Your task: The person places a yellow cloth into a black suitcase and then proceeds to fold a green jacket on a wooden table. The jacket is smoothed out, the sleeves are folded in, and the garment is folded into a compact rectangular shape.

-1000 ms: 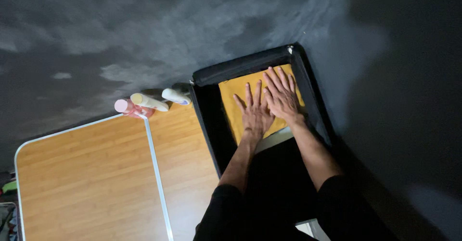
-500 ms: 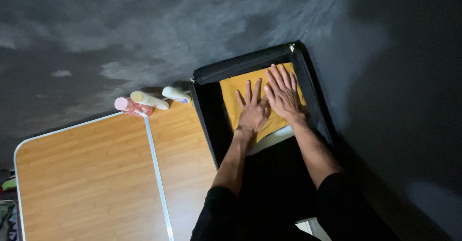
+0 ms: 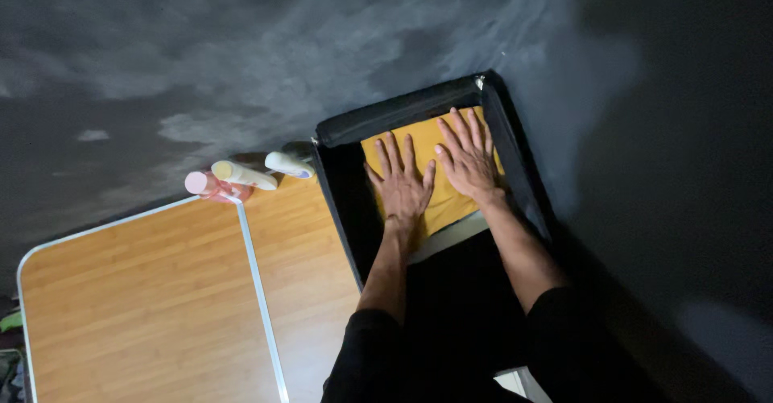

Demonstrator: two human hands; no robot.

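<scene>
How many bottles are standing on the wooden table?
3, all at the table's far edge beside the black case: a pink bottle on the left, a yellow-capped one in the middle, a white one nearest the case. More may be hidden behind them.

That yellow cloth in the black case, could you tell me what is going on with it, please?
A person in black sleeves presses both hands flat, side by side, on the folded yellow cloth lying inside the open black fabric case. The left hand and right hand hold nothing. Three small bottles lie at the wooden folding table's far edge.
</scene>
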